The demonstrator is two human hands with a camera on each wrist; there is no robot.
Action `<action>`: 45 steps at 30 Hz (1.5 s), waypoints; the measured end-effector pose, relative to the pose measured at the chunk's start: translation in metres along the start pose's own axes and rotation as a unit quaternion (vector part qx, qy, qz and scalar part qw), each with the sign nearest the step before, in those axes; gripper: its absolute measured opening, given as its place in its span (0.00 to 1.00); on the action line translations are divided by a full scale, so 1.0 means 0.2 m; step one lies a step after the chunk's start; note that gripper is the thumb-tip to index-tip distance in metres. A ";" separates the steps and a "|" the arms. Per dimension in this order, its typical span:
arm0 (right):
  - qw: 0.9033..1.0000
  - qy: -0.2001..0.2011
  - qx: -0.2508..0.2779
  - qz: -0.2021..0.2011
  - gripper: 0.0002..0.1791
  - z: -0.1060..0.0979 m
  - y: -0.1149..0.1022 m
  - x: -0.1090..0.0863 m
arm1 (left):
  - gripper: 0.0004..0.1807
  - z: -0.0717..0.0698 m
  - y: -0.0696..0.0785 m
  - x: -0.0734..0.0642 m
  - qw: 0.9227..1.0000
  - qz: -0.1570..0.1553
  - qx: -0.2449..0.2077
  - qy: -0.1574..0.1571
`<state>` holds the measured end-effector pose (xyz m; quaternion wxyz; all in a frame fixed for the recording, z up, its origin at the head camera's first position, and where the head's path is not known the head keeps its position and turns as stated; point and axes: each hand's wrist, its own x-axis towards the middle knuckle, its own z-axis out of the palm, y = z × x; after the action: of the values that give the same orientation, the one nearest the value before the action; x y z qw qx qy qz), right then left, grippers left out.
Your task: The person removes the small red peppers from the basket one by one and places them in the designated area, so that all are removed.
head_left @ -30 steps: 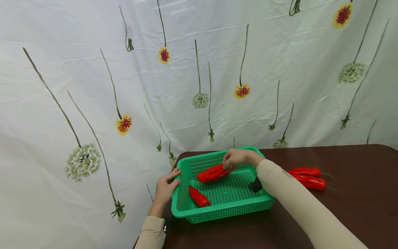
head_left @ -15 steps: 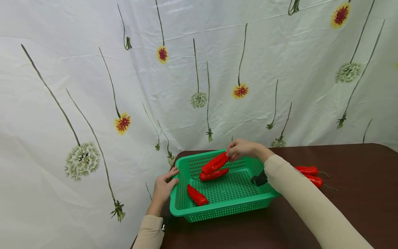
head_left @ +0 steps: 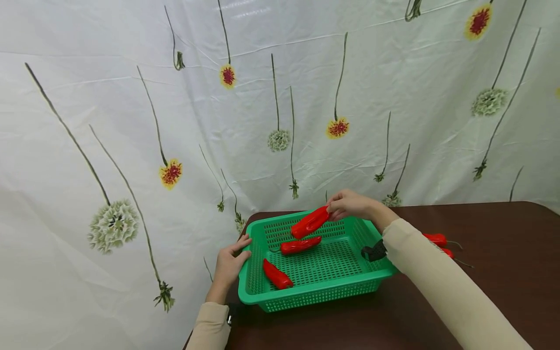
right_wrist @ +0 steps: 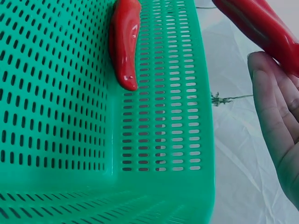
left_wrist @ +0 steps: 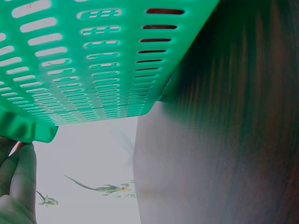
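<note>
In the head view my right hand [head_left: 350, 204] pinches one end of a long red pepper [head_left: 310, 222] over the back of the green basket [head_left: 315, 290]. The right wrist view shows that held pepper [right_wrist: 261, 25] beyond the basket's rim, the fingers [right_wrist: 271, 98] along its underside. Inside the basket lie two more red peppers, one by the back wall [head_left: 300, 245] and one at the left [head_left: 277, 274]. My left hand [head_left: 230, 265] rests on the basket's left rim with fingers extended; in the left wrist view its fingertips [left_wrist: 25, 154] touch the rim from outside.
The basket stands on a dark brown table [head_left: 503, 262]. To its right lie red peppers [head_left: 435, 238] with thin stems, partly covered by the right sleeve [head_left: 437, 277]. A white flowered curtain [head_left: 306, 107] hangs right behind the table.
My right hand has lifted the pepper up and to the right, away from the pepper by the back wall. The left hand has stayed on the rim.
</note>
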<state>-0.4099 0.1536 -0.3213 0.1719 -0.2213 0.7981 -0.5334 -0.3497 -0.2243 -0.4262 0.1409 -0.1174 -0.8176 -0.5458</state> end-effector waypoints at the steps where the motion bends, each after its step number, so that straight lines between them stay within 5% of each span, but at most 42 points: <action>1: 1.000 0.004 0.002 0.000 0.19 0.00 -0.01 -0.01 | 0.22 0.00 0.00 0.00 1.000 0.001 0.000 0.000; 22: 0.994 0.090 0.061 -0.032 0.09 -0.12 0.00 -0.13 | 0.22 0.00 0.00 -0.02 1.000 -0.002 -0.005 -0.005; 31: 0.987 0.131 0.074 -0.050 0.15 -0.17 0.00 -0.22 | 0.22 0.01 -0.01 -0.01 1.000 -0.008 -0.002 0.003; 45: 0.980 0.150 0.098 -0.085 0.10 -0.25 0.03 -0.33 | 0.21 0.01 0.01 -0.03 1.000 0.006 0.005 0.012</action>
<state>-0.3803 0.2308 -0.3058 0.0248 -0.1876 0.7368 -0.6491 -0.3436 -0.2211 -0.4268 0.1542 -0.1151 -0.8182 -0.5418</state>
